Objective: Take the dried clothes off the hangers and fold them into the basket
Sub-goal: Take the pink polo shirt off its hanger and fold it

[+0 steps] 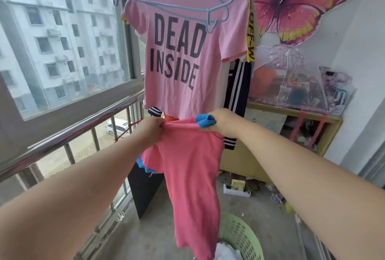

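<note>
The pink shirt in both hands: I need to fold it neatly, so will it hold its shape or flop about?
Probably floppy: the pink shirt hangs limp and creased below the left hand and right hand. It looks thin, so likely light. The bunched top edge suggests it will crumple easily.

Soft daylight from the window [62, 36] — edges bowed, slightly blurred.
</note>
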